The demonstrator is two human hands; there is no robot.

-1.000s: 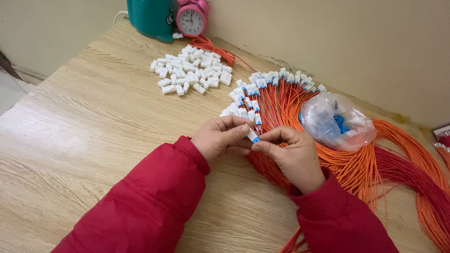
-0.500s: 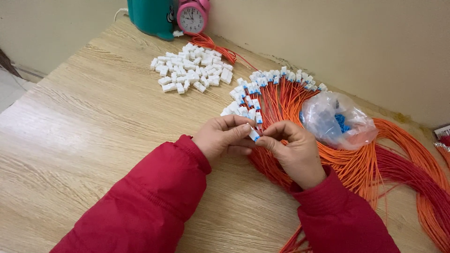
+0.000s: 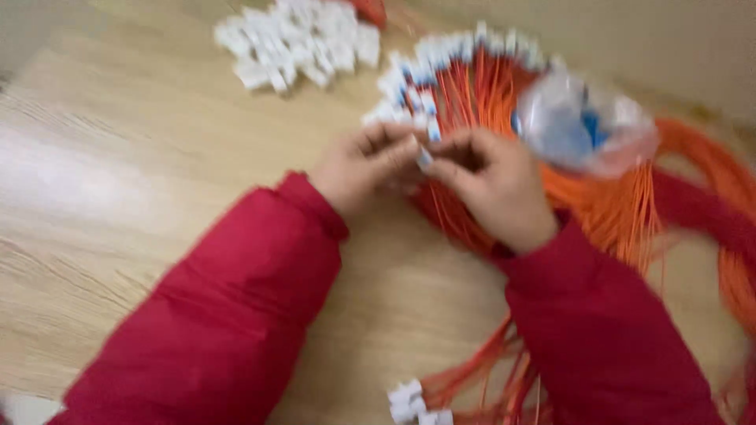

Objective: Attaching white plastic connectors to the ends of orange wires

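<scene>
- We see a small white connector (image 3: pixel 425 160) pinched between the two hands, just above the near edge of the orange wires; the picture is blurred, so we cannot tell its finer shape.
- Our left hand (image 3: pixel 364 165) curls its fingers narrowly, thumb and forefinger closed on the connector from the left.
- Our right hand (image 3: pixel 492 185) meets it from the right, fingertips drawn tight together on the same piece; the two hands touch at the fingertips.
- Both arms wear red sleeves (image 3: pixel 236 307) that reach down to the bottom edge of the view.
- Under the right hand lies a fan of orange wires (image 3: pixel 614 212), spreading over the wooden table (image 3: pixel 118 197) towards the right.
- A row of white and blue wire ends (image 3: pixel 441 59) arcs along the far side of the fan, just beyond the hands.
- A clear plastic bag (image 3: pixel 583 126) with something blue inside rests on the wires, just beside the right hand.
- A heap of loose white connectors (image 3: pixel 299 39) sits further off on the table, well apart from the hands.
- A few more white wire ends (image 3: pixel 409 397) lie at the bottom edge between the sleeves.
</scene>
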